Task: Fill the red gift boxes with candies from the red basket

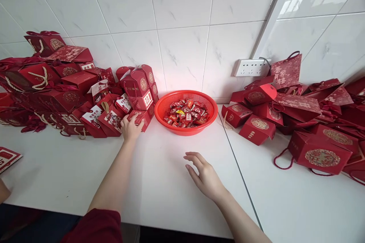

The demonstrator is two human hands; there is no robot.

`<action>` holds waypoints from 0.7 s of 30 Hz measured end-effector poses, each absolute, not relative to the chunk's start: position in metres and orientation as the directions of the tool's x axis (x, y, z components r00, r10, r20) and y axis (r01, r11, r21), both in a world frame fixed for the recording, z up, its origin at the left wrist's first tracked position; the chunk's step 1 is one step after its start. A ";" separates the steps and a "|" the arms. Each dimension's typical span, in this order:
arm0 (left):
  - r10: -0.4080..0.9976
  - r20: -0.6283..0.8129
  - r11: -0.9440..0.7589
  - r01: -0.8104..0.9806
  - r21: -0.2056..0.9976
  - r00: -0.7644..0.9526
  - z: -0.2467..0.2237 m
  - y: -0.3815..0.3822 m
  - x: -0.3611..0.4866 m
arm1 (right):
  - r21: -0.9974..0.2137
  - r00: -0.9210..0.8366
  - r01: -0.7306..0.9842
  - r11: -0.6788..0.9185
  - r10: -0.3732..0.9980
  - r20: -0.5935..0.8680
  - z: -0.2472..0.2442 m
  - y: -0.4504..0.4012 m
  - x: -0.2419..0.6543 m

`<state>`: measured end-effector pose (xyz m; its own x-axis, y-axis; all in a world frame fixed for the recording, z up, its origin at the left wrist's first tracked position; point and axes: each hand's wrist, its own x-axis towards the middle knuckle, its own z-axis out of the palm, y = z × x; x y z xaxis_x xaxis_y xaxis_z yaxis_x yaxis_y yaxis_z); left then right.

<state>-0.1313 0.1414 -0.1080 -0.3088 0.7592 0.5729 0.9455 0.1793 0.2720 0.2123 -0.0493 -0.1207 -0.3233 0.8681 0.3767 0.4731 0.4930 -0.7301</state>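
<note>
White tiled wall [182,7] and white table [171,182]: one hand on a box, one open

At the far left edge, a flat red-and-white card [8,158] lies on the table, its printing cut off by the frame, with part of another person's arm or hand [3,191] just below it. Next comes the left pile of dark red boxes [68,97], with cream rope handles and ribbons; several carry white labels, too small to read. At its right end, a short stack [135,87] bears round gold emblems and a white label [147,99] with the double-happiness character 囍 in red.

At the foot of that stack, the left hand [131,127] touches a small red box [146,120], its fingers bent over the top; whether they grip it or merely rest, I cannot tell. Right of it, on the table, sits a red mesh basket [186,131] of wrapped sweets [188,115], whose brands are not legible. Near the basket's front, the right hand [201,174] hovers holding nothing, fingers loosely bent and thumb apart.

Beyond a dark seam [239,167] in the table, below a white socket strip [252,67], the right pile of red boxes [298,102] shows gold medallions and gold or pale characters I cannot make out.
</note>
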 end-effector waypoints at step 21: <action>0.814 0.470 0.245 0.935 0.255 -0.342 -0.102 0.135 -0.122 | -0.703 -0.351 0.508 0.497 0.865 0.358 -0.127 -0.050 0.211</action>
